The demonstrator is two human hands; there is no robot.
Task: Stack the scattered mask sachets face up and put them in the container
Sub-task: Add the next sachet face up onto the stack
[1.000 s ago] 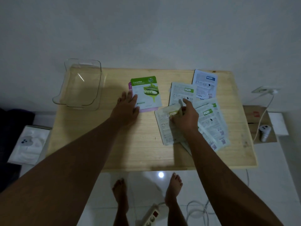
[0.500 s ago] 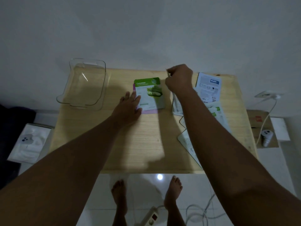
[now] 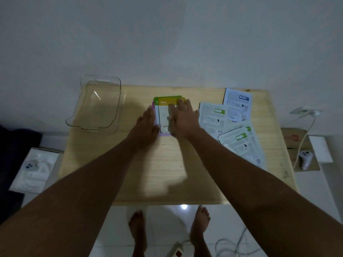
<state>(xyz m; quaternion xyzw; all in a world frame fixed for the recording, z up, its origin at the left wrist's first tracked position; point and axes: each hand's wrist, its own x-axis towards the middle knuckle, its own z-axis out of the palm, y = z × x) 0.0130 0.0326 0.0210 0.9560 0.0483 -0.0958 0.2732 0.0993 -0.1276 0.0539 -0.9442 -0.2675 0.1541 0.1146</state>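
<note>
A small face-up stack of mask sachets (image 3: pixel 164 112) lies mid-table, a yellow-topped "Honey" one uppermost over a green and a purple one. My left hand (image 3: pixel 148 123) rests flat against the stack's left edge. My right hand (image 3: pixel 183 117) lies flat with spread fingers on the stack's right side. Several face-down white sachets (image 3: pixel 233 127) are scattered to the right, partly overlapping. The clear plastic container (image 3: pixel 96 102) stands empty at the table's far left corner.
The wooden table (image 3: pixel 167 173) stands against a white wall. A cardboard box with a small white device (image 3: pixel 304 158) and a cable sits to the right. A white box (image 3: pixel 33 169) is at the left. A power strip (image 3: pixel 176 251) and my bare feet are on the tiled floor.
My right hand lifted a sachet from the scattered group, turned it over and laid it face up on the stack. The left hand stayed at the stack's edge.
</note>
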